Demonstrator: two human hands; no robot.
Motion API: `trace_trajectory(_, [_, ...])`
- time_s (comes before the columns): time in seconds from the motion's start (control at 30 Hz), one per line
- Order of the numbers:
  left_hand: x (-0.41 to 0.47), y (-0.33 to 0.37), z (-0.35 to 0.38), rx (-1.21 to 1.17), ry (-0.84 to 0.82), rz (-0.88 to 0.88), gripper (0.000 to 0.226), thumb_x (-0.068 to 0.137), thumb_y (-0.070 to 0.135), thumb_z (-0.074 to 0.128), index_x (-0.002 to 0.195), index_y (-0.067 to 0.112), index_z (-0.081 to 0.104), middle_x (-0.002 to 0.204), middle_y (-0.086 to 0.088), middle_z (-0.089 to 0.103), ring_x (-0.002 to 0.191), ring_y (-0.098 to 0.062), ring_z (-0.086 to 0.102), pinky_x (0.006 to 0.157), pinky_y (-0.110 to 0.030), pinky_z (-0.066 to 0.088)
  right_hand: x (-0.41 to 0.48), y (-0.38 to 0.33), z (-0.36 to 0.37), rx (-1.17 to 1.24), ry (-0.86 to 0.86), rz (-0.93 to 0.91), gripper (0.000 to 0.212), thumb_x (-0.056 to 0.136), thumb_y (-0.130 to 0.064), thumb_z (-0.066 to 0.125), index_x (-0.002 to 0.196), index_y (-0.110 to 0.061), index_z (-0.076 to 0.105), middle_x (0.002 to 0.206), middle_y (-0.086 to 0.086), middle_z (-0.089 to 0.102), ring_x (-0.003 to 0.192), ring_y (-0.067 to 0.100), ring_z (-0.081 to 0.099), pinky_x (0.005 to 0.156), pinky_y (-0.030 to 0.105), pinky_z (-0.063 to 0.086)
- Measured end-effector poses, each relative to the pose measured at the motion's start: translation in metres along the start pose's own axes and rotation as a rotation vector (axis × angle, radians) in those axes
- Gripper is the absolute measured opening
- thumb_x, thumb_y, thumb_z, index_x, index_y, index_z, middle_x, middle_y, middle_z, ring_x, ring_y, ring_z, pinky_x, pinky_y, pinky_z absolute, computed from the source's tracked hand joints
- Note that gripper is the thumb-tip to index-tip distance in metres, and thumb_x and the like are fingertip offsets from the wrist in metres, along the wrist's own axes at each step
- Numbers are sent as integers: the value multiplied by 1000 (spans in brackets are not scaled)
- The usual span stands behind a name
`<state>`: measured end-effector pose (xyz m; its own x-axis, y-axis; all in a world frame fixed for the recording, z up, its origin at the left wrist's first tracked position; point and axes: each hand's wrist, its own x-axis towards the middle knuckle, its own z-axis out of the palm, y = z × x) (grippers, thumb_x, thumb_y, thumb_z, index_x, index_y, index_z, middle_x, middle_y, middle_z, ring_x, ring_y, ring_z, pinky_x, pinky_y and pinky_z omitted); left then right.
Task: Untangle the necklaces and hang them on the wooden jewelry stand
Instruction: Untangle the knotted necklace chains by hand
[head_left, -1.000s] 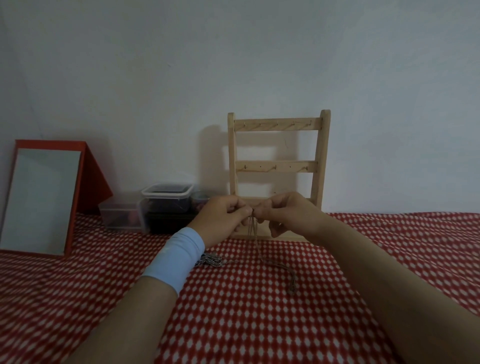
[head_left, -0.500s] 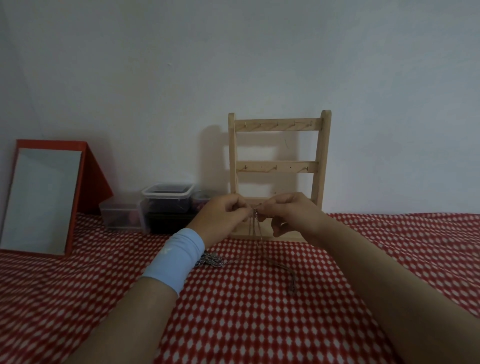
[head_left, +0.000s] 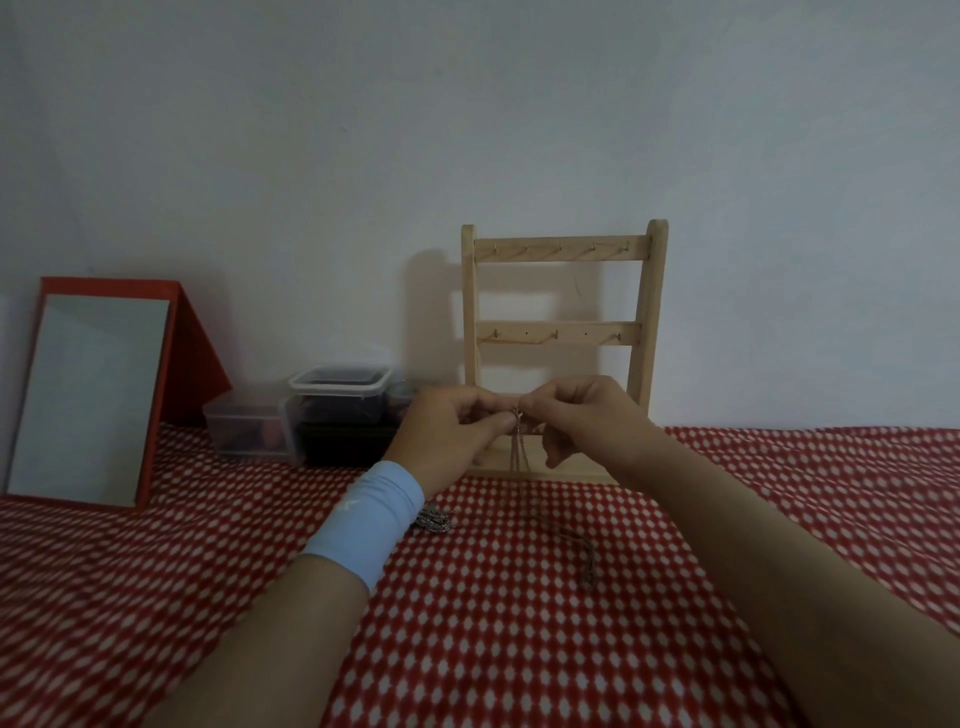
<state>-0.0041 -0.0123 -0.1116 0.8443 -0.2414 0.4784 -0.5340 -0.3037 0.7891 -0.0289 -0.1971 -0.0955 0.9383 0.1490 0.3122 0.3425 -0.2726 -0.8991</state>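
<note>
A thin chain necklace (head_left: 519, 451) hangs from the fingertips of both hands, and its lower end trails onto the red checked cloth (head_left: 519, 623) near the middle. My left hand (head_left: 451, 435), with a light blue wristband, pinches the clasp end from the left. My right hand (head_left: 582, 415) pinches it from the right. The fingertips meet just in front of the wooden jewelry stand (head_left: 563, 343), whose two hook rails are bare. A second silver chain (head_left: 434, 519) lies bunched on the cloth beside my left wrist.
A red-framed mirror (head_left: 93, 395) leans at the far left. Clear plastic boxes (head_left: 337, 410) with dark contents stand between the mirror and the stand. A white wall rises right behind everything.
Both hands have stayed in front of the stand's base, working the clasp end. The fingertips have parted slightly, so the clasp shows between them.
</note>
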Motion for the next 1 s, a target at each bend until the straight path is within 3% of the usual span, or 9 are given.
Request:
trace_trajectory(0.13, [2, -1, 1, 73, -55, -3, 12, 91, 19, 66, 87, 31, 69, 78, 13, 68, 72, -4, 64, 71, -27, 57, 1, 0, -2, -18, -37, 33, 23, 93, -31, 71, 94, -10, 80, 84, 3, 79, 57, 16, 62, 62, 32, 58])
trace_trajectory(0.3, [5, -5, -2, 89, -138, -69, 12, 94, 21, 61, 100, 17, 71, 77, 5, 69, 75, -11, 65, 81, -42, 59, 5, 2, -7, -117, -67, 38, 15, 93, -26, 74, 87, -12, 77, 87, 5, 79, 59, 16, 63, 62, 30, 59])
trace_trajectory(0.47, [3, -3, -7, -48, -175, -168, 18, 98, 24, 55, 96, 18, 72, 67, 4, 62, 66, -9, 60, 66, -25, 55, 7, 3, -7, -178, -66, -123, 12, 91, -12, 75, 102, -18, 77, 82, -1, 77, 55, 19, 64, 57, 29, 58])
trace_trajectory(0.6, [1, 0, -5, -316, -230, -316, 20, 99, 23, 53, 96, 11, 70, 71, 3, 61, 61, -7, 56, 63, -26, 55, 8, 2, -5, -271, -20, -269, 22, 87, -12, 79, 89, -34, 79, 84, -15, 78, 61, 26, 68, 59, 30, 59])
trace_trajectory(0.7, [0, 2, -6, -509, -281, -439, 21, 98, 25, 55, 91, 9, 68, 73, 2, 61, 59, -8, 52, 64, -30, 55, 10, 5, -6, -413, 30, -380, 13, 86, -22, 81, 88, -34, 80, 83, -15, 76, 62, 13, 66, 60, 26, 57])
trace_trajectory(0.8, [0, 3, -9, -573, -340, -529, 21, 97, 25, 55, 94, 7, 65, 71, 2, 60, 56, -10, 52, 69, -32, 53, 7, 3, -3, -588, 18, -478, 3, 87, -26, 80, 90, -28, 80, 83, -17, 73, 70, 1, 64, 61, 14, 49])
trace_trajectory(0.9, [-1, 3, -11, -488, -379, -517, 22, 100, 25, 51, 91, 11, 64, 72, 4, 59, 60, -10, 50, 67, -28, 52, 6, -1, 0, -659, -50, -402, 2, 91, -28, 74, 92, -28, 75, 86, -19, 69, 73, -7, 62, 61, 11, 46])
trace_trajectory(1.0, [2, 1, -13, -409, -339, -498, 23, 101, 24, 50, 89, 11, 65, 76, 1, 61, 67, -14, 53, 72, -31, 50, 8, 0, 4, -616, -68, -287, 7, 96, -34, 68, 90, -29, 70, 87, -14, 69, 65, -1, 64, 62, 21, 53])
